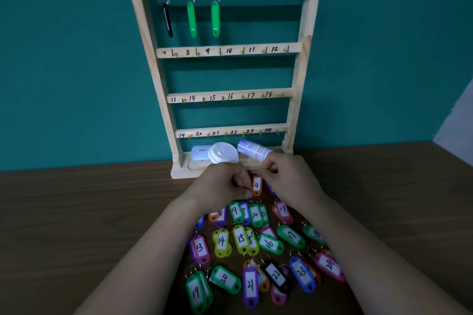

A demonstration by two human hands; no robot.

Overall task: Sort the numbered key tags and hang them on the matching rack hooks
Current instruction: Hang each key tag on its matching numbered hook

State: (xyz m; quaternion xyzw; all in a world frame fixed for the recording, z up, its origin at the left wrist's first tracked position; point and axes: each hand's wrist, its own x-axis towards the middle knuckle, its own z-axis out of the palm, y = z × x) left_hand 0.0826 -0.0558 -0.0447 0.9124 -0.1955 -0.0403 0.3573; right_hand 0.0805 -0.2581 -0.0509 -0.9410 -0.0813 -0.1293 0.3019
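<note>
Teal wall backs the brown wooden table point(76, 212). Your left hand point(222, 184) and right hand point(286, 179) both pinch the orange plastic key tag numbered 4 point(256, 185), at 6 o'clock of the pale wooden rack point(297, 79). Expect light, stiff, slippery plastic; grip near the ring end.
</note>
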